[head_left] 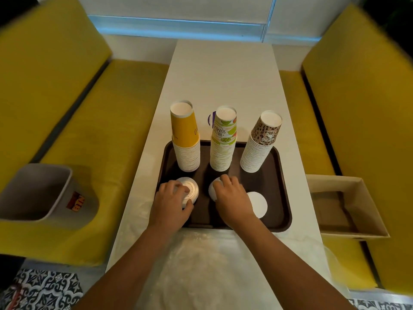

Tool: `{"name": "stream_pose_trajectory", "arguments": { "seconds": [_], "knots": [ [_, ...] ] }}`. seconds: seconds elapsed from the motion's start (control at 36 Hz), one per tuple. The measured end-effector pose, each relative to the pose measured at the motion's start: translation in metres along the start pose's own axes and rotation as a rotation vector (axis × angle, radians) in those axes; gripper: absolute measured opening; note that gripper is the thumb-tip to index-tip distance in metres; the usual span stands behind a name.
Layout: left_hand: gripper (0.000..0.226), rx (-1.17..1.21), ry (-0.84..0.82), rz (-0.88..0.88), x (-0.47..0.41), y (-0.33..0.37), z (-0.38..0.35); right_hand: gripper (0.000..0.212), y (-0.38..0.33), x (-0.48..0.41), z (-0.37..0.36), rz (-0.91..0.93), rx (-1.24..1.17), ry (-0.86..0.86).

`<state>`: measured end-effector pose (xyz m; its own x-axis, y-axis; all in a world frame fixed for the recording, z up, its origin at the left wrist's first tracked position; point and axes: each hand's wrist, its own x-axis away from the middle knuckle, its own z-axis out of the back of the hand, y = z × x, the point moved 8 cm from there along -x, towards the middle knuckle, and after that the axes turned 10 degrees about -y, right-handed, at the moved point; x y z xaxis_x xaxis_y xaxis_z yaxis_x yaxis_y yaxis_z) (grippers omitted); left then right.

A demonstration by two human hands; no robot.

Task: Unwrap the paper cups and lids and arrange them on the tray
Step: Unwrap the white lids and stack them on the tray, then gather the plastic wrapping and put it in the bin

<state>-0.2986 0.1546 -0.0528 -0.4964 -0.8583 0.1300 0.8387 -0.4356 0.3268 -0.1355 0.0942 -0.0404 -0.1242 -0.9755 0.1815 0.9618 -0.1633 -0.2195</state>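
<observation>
On the brown tray [284,168], 3 inverted cup stacks are held: a yellow stack [186,142] at 10 o'clock, a lime-print stack [223,144] at 12 and a brown-patterned stack [258,151] at 2. The left lid stack [193,189] at 8 o'clock is gripped by the curled fingers of the left hand [171,200]; the middle lid stack [211,191] at 6 is covered and clasped by the right hand [232,198]. A white lid [259,204] is seen at 4. Crumpled plastic wrap [201,265] is spread on the white desk [223,70] at the near edge. Yellow benches flank it, with a grey bin [38,193] at 9 o'clock and a cardboard box [348,206] at 3.
</observation>
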Motion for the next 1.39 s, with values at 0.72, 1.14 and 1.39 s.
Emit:
{"name": "stream_pose_trajectory", "arguments": {
  "seconds": [0.72, 1.14, 1.39],
  "knots": [
    [0.034, -0.005, 0.008, -0.048, 0.002, 0.012, -0.008, 0.067, 0.093, 0.053, -0.016, -0.255, -0.113, -0.003],
    [0.029, 0.272, -0.183, 0.013, 0.058, 0.016, 0.032, 0.031, 0.064, 0.121, 0.028, -0.105, -0.358, 0.326],
    [0.036, -0.137, -0.432, 0.06, 0.123, 0.022, -0.013, 0.073, 0.003, 0.163, -0.069, 0.171, -0.041, -0.265]
  ]
}}
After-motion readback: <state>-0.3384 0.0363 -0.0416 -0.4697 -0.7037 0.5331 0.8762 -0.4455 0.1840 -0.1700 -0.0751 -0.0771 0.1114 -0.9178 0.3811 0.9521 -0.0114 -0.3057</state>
